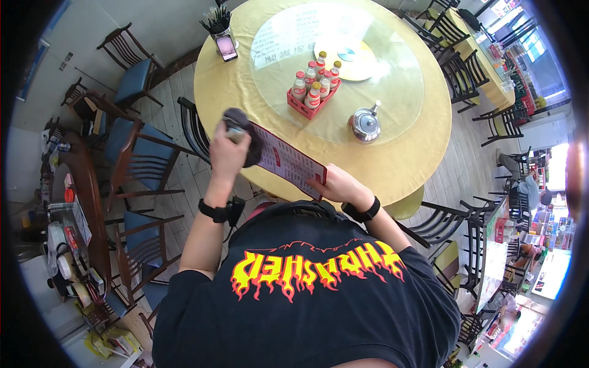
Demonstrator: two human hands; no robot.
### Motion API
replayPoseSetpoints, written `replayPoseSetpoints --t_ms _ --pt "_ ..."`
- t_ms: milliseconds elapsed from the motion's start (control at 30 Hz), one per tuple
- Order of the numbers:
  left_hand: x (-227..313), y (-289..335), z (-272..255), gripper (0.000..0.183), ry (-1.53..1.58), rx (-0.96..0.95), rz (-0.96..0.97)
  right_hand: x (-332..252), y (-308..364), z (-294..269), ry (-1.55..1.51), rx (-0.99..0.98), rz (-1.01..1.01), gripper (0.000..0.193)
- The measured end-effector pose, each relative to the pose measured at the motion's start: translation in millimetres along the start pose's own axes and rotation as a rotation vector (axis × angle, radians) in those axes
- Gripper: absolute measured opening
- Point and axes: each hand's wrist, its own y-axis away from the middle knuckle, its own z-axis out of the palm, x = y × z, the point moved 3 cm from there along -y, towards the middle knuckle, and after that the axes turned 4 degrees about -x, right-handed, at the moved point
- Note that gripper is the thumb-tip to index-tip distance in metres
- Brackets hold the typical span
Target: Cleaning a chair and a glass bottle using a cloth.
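Note:
A long menu card [293, 161] with a dark red border is held tilted in front of my chest, over the near edge of the round table. My right hand [338, 184] grips its right end, thumb on the printed face. Closed around a dark grey cloth [253, 150], my left hand [229, 150] presses it at the card's left end. Part of the cloth sticks up past the fingers, and something pale shows between them that I cannot make out.
On the yellow-covered table [276, 184], a glass turntable [399, 92] bears a red crate [302, 109] of bottles and a metal teapot [365, 124]. A phone [226, 48] leans on a holder of black utensils [216, 21]. Chairs [144, 150] surround the table; more furniture stands at right.

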Motion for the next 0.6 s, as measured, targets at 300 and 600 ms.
replayPoseSetpoints --t_ms 300,600 --pt "77 52 37 0.044 0.036 -0.312 0.453 4 -20 4 -0.038 0.278 -0.12 0.016" --pt "20 1 -5 0.04 -0.183 -0.067 0.155 9 -1 3 0.081 0.033 0.023 0.014"
